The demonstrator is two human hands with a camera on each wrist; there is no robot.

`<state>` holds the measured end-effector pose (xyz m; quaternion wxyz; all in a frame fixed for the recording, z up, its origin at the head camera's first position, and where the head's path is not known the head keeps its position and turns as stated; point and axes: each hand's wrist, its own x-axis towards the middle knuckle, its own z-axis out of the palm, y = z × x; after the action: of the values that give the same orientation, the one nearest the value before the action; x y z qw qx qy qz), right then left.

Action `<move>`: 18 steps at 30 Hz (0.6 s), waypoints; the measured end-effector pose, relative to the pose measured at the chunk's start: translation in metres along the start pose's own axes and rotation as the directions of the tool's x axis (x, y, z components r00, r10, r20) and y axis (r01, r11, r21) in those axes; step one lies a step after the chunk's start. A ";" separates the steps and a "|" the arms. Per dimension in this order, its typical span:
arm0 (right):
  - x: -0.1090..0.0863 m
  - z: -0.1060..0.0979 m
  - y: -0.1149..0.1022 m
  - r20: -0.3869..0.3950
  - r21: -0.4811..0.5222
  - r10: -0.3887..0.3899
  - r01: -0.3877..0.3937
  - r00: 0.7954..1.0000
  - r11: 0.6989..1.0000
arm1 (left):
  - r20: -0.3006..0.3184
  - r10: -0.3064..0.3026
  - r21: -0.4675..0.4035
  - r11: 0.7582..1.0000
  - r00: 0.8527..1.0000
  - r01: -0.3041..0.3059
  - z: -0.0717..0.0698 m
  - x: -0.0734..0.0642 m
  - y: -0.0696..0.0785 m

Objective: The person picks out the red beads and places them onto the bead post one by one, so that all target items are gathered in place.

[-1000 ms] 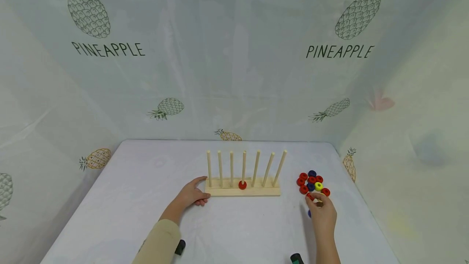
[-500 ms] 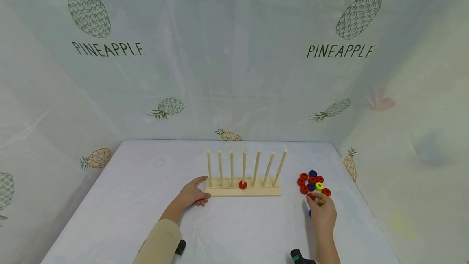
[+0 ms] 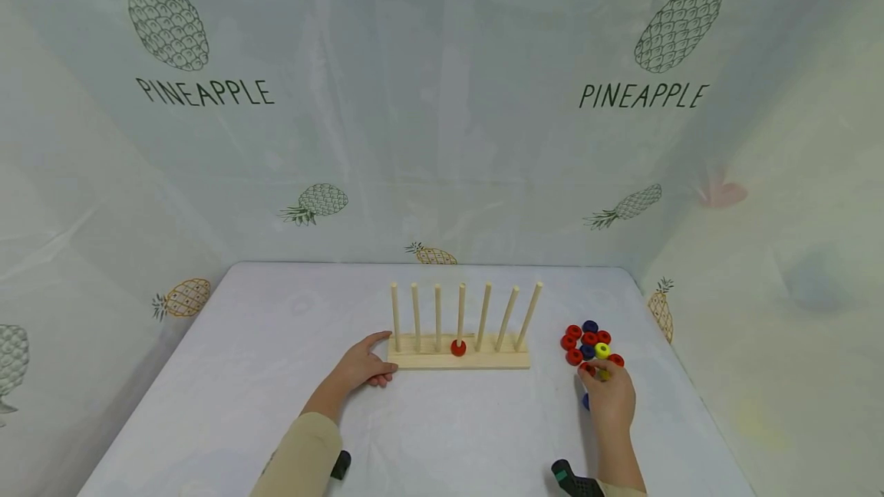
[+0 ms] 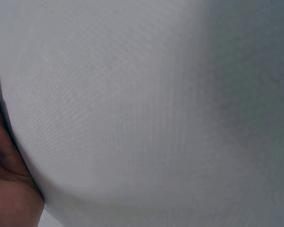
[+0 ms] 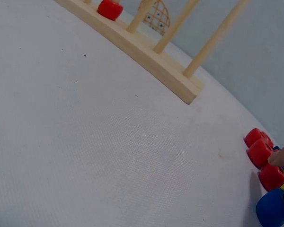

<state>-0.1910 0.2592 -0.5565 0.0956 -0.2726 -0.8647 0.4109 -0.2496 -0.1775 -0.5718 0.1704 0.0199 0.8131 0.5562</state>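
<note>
A wooden peg rack (image 3: 463,360) with a row of upright pegs stands mid-table, a red bead (image 3: 459,348) low on its middle peg. My left hand (image 3: 362,365) grips the rack's left end, index finger at the back corner and thumb at the front. In the left wrist view only part of this left hand (image 4: 9,175) shows. Among the loose beads at the right, my right hand (image 3: 611,397) reaches down with bent fingers. A red bead (image 5: 272,177) and a partly covered yellow bead (image 3: 605,376) lie at its fingertips; whether it pinches one is hidden.
Several red beads (image 3: 574,357), dark blue beads (image 3: 590,326) and another yellow bead (image 3: 602,350) cluster beyond the right hand. A blue bead (image 5: 273,208) sits nearer, beside that hand. Black wrist devices (image 3: 576,479) are by both forearms. A pineapple-print curtain (image 3: 442,98) surrounds the table.
My right hand has shifted very slightly at the beads, and the device on its wrist has turned further into view. The left hand keeps its place on the rack.
</note>
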 end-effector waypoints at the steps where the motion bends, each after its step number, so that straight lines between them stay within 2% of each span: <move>1: 0.001 0.000 0.000 0.003 -0.004 0.001 -0.001 1.000 1.000 | 0.002 -0.001 -0.001 1.000 1.000 0.001 0.000 0.000 0.000; 18: 0.005 0.003 -0.001 0.024 -0.039 0.018 -0.017 1.000 0.999 | 0.009 0.010 -0.015 1.000 1.000 -0.010 0.000 0.000 0.001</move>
<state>-0.1973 0.2595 -0.5581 0.0763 -0.2767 -0.8712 0.3983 -0.2493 -0.1777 -0.5711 0.1716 0.0253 0.8080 0.5631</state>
